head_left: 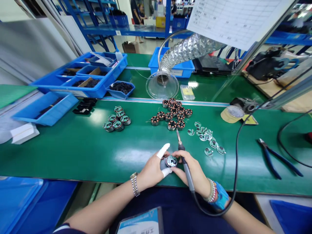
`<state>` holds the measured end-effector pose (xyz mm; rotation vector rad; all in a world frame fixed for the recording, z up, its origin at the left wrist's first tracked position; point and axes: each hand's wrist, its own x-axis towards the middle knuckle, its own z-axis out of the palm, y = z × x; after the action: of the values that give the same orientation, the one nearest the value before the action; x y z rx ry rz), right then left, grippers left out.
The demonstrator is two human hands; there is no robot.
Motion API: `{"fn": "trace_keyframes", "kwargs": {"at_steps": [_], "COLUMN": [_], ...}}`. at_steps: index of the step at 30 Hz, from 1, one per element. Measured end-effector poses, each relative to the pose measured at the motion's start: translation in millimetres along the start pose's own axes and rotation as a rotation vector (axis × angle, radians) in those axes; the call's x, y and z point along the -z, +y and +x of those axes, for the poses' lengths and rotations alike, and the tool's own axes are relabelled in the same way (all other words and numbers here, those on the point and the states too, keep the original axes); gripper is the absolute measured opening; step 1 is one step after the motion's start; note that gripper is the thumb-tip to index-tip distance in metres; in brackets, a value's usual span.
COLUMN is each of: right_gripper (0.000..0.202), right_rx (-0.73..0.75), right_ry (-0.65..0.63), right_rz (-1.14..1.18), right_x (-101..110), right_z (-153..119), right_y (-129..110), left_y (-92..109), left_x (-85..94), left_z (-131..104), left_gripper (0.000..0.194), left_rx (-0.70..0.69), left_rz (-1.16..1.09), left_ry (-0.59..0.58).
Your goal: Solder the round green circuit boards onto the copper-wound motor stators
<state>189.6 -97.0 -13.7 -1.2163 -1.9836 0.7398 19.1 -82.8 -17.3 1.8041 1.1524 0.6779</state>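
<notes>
My left hand, with white finger cots on two fingers, grips a motor stator topped with a round green circuit board near the table's front edge. A soldering iron lies in my right hand, its tip pointing away from me toward the bare copper-wound stators. Fingers of my right hand also touch the stator's right side. To the left sit several stators with boards on top. Loose round circuit boards are scattered to the right of the bare stators.
A clear fume hood on a silver duct hangs over the back. Cutting pliers and a tan round container are at right. Blue bins stand at left. The iron's black cable loops past my right forearm.
</notes>
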Motion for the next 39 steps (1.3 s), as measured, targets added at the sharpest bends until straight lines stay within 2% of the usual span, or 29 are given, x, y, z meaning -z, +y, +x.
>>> {"fn": "trace_keyframes", "kwargs": {"at_steps": [7,17,20,22,24,26,29,31,36,39], "right_gripper": [0.035,0.034,0.035,0.035,0.035,0.035,0.038,0.039,0.040,0.041], "right_rx": [-0.014,0.023,0.021,0.021,0.024,0.031,0.038,0.039,0.035,0.026], "right_ry": [-0.005,-0.011,-0.008,-0.002,0.004,0.010,0.021,0.026,0.034,0.038], "right_rz": [-0.004,-0.040,-0.044,-0.050,-0.058,-0.061,-0.048,-0.037,-0.043,-0.035], "right_x": [-0.3,2.5,1.9,1.7,1.8,2.1,2.5,2.4,1.8,1.7], "right_z": [0.8,1.4,1.0,0.8,0.8,1.0,1.0,0.5,-0.7,-0.7], "right_y": [4.7,9.3,10.9,11.4,11.2,10.7,10.3,10.9,14.6,15.0], "left_y": [0.9,-3.0,-4.3,-4.6,-4.0,-2.8,-2.0,-2.2,-0.3,2.0], "left_x": [-2.6,-2.9,-1.3,-1.2,-1.9,-3.0,-2.7,0.1,11.1,13.4], "left_z": [-0.9,-2.9,-12.4,-20.4,-26.7,-29.1,-25.9,-22.0,-15.8,-15.1], "left_gripper": [0.077,0.076,0.064,0.045,0.026,0.016,0.015,0.016,0.017,0.015], "left_rx": [0.040,0.001,0.037,0.098,0.099,0.001,-0.179,-0.239,-0.281,-0.249], "left_rz": [0.014,0.023,-0.008,-0.060,-0.065,0.030,0.224,0.306,0.424,0.406], "left_ry": [0.029,0.033,0.122,0.203,0.221,0.205,0.167,0.124,-0.036,-0.073]}}
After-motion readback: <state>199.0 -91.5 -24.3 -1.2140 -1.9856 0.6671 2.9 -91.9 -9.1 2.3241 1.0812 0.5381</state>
